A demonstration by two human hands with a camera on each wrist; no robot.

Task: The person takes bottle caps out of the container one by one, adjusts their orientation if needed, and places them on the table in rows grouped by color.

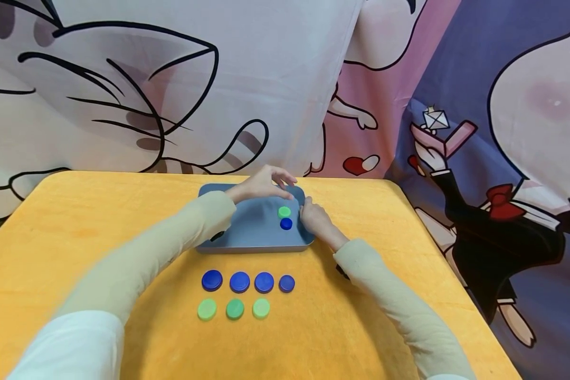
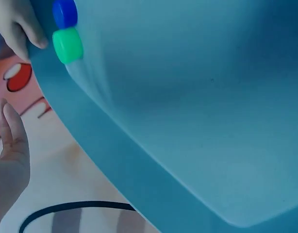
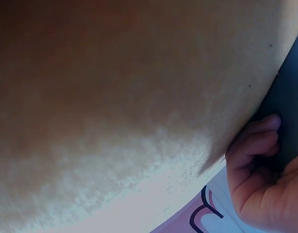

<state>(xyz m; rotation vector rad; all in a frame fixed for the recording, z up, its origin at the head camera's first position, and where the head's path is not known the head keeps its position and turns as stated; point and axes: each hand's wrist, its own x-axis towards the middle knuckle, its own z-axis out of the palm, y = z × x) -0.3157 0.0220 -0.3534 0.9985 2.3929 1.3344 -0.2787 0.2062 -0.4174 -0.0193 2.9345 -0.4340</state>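
A blue-grey tray [image 1: 261, 249] lies on the table, holding a green bottle cap [image 1: 284, 212] and a blue bottle cap [image 1: 286, 224] near its right side. At that side, my right hand [image 1: 315, 217] grips the tray's rim. My left hand [image 1: 266, 184] hovers over the tray's far right part with loosely bent fingers, holding nothing. In the left wrist view its fingers [image 2: 18, 131] appear beside the tray wall. The right wrist view is mostly filled by skin close to the lens, with the left hand [image 3: 265, 179] at its lower right.
In front of the tray, a row of blue caps [image 1: 239, 282] lies on the yellow tabletop [image 1: 100, 211]. Nearer to me is a row of three green caps [image 1: 235, 309]. Cartoon-printed cloth [image 1: 285, 79] hangs behind the table and along its right.
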